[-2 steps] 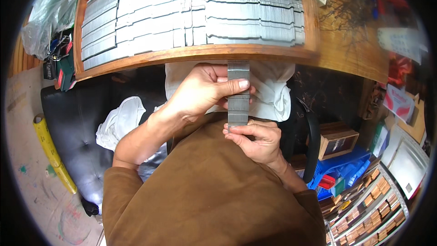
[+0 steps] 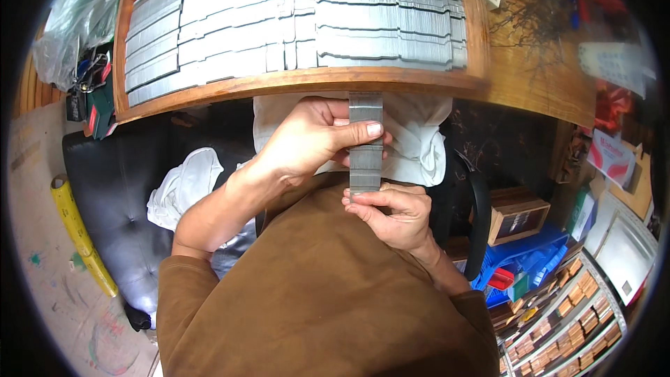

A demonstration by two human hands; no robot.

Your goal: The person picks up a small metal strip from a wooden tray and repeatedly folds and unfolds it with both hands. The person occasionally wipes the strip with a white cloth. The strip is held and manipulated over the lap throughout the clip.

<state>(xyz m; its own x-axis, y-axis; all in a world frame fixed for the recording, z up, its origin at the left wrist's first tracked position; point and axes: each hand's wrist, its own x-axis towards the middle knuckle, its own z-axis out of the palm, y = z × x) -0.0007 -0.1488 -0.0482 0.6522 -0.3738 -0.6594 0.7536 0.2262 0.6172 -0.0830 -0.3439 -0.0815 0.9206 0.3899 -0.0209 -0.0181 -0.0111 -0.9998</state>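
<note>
A narrow stack of thin grey metal strips (image 2: 366,159) stands lengthwise in front of my chest, its far end close to the tray's front edge. Around its upper middle, my left hand (image 2: 317,131) is closed, thumb lying across the top face and fingers curled beneath. At the near end, my right hand (image 2: 396,214) pinches the stack between thumb and fingertips. Beyond both hands, a wooden tray (image 2: 300,82) holds many rows of similar grey strips packed side by side.
The tray rests on a wooden table (image 2: 544,91). A black padded seat (image 2: 115,202) with a white cloth (image 2: 185,185) is on the left. To the right are a black armrest (image 2: 479,216), a small wooden box (image 2: 518,215), blue bins (image 2: 523,262) and a rack of wooden pieces (image 2: 572,328).
</note>
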